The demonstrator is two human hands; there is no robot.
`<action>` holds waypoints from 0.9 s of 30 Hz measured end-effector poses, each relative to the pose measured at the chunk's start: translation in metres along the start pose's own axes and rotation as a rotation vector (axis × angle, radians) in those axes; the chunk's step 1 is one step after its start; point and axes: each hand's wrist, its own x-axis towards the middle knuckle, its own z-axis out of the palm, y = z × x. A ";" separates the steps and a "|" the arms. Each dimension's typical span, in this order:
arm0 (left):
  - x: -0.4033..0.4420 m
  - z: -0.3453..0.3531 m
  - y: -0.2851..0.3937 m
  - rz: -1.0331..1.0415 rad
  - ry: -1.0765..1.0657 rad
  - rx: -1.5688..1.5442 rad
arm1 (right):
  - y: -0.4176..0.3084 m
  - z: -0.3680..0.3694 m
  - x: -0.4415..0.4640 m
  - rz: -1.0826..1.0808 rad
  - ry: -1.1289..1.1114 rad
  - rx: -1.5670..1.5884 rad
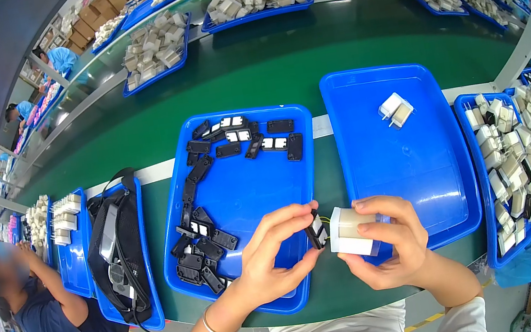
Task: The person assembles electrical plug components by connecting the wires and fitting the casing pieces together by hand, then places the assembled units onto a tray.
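My left hand (269, 256) pinches a small black plastic cover (317, 230) with white pads, its edge turned toward me. In my right hand (392, 240) is a cream-and-white block in a clear housing (353, 230), held between thumb and fingers. Thin yellowish wires run across the narrow gap between the two pieces. Behind my left hand, a blue tray (243, 201) holds loose black covers (199, 171), some with white pads. Beyond my right hand, another blue tray (411, 164) carries a pair of cream-and-white blocks (397, 110).
A blue tray (495, 255) heaped with blocks stands at the right. On the left, a black bag (115, 245) lies in a tray. More piled trays (260, 19) line the far side of the green belt (249, 64). A co-worker (58, 303) sits at the left.
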 end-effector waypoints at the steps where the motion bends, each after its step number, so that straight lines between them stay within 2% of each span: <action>1: 0.000 0.000 0.000 -0.001 0.002 0.003 | 0.000 0.000 0.000 0.004 -0.006 0.005; 6: 0.001 0.001 0.000 -0.006 0.008 0.010 | 0.000 -0.001 0.001 0.007 -0.065 0.047; 9: 0.003 0.000 0.006 -0.020 0.051 -0.024 | -0.003 -0.006 0.008 0.094 -0.080 0.074; 12: 0.004 -0.003 0.008 0.004 -0.024 0.014 | 0.001 -0.009 0.011 0.174 -0.128 0.140; 16: 0.001 0.000 0.006 -0.081 0.045 -0.106 | 0.010 -0.013 0.008 0.261 -0.211 0.283; 21: 0.000 -0.001 0.004 -0.057 0.051 -0.085 | 0.016 -0.015 0.009 0.264 -0.246 0.308; 27: -0.004 -0.001 0.005 -0.120 0.057 -0.105 | 0.014 -0.011 0.009 0.264 -0.220 0.318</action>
